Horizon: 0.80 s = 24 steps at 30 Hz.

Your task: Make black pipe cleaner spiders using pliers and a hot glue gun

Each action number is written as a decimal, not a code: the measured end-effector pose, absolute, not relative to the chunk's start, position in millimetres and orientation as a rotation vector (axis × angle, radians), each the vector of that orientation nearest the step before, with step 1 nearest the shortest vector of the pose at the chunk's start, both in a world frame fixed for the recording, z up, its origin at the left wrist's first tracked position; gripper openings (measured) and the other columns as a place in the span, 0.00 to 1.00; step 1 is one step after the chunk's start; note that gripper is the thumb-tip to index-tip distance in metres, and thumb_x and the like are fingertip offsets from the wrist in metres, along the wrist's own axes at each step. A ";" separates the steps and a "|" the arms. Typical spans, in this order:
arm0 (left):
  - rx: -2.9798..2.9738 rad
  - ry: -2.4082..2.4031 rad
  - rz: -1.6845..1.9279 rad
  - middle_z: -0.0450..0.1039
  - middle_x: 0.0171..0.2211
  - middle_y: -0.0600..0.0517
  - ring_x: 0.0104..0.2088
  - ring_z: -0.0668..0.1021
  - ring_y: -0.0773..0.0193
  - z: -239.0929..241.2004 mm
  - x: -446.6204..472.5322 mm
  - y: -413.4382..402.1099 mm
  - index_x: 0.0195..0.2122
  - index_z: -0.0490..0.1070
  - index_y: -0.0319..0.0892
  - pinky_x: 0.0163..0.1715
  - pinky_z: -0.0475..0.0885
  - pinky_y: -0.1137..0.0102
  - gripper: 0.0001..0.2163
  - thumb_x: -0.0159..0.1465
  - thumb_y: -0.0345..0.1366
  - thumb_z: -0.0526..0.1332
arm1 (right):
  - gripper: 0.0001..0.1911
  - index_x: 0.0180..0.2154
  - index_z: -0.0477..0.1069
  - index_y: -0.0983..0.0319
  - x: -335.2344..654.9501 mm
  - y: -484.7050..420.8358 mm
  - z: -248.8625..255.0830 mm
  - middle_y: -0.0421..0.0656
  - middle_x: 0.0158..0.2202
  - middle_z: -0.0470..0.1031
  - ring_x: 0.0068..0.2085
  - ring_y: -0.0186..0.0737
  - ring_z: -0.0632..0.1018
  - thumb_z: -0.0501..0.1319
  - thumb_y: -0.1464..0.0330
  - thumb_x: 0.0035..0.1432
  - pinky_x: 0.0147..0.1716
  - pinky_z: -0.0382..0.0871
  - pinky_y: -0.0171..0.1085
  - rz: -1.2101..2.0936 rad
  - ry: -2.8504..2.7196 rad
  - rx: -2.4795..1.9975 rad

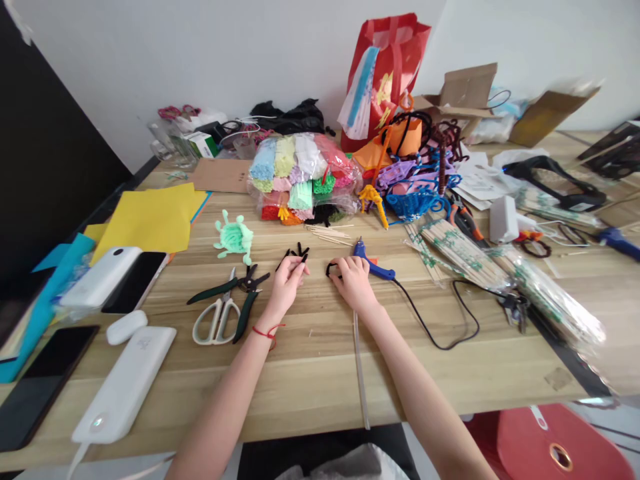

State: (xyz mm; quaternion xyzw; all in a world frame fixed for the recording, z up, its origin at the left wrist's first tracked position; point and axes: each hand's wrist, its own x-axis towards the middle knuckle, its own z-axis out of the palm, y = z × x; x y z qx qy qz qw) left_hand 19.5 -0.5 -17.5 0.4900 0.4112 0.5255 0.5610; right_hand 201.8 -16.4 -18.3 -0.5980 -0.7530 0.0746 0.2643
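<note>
My left hand (289, 283), with a red string on its wrist, is closed in a pinch on a piece made of black pipe cleaner (299, 251), whose short ends spread above the fingers. Close by on the right, my right hand (354, 283) rests low over the table, its fingers curled at a small black pipe cleaner loop (330, 269). A blue glue gun (376, 269) lies just beyond that hand, partly hidden by it. From under the right wrist a long translucent glue stick (361, 373) runs toward the table's front edge.
Left of my hands lie white-handled scissors (216, 321), dark green pliers (244, 319) and a mint-green pipe cleaner figure (234, 238). Bagged pipe cleaners (305, 173) and a red bag (385, 73) stand behind. The glue gun's black cord (430, 333) loops rightward near packs of sticks (465, 257).
</note>
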 end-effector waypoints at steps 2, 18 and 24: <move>1.162 0.984 1.226 0.70 0.28 0.53 0.22 0.65 0.74 -15.4 19.4 -1.5 0.37 0.66 0.41 0.20 0.58 0.77 0.13 0.59 0.45 0.63 | 0.09 0.41 0.71 0.61 199.5 -16.8 -17.3 0.48 0.39 0.75 0.43 0.47 0.73 0.56 0.71 0.58 0.48 0.64 0.47 0.419 -1.892 -1.485; 1.067 0.931 1.172 0.71 0.28 0.54 0.24 0.67 0.73 -14.0 17.2 -2.5 0.34 0.69 0.40 0.23 0.61 0.77 0.14 0.54 0.43 0.68 | 0.18 0.38 0.77 0.60 199.1 -19.3 11.4 0.42 0.33 0.78 0.36 0.38 0.78 0.71 0.65 0.40 0.36 0.78 0.40 1.477 -0.833 -1.026; 1.082 0.864 1.184 0.71 0.29 0.54 0.23 0.66 0.74 -14.1 18.5 -2.2 0.34 0.68 0.40 0.24 0.59 0.75 0.12 0.55 0.40 0.67 | 0.21 0.38 0.79 0.60 197.8 -17.6 7.4 0.42 0.32 0.78 0.34 0.37 0.76 0.73 0.64 0.37 0.37 0.75 0.39 1.327 -0.966 -1.023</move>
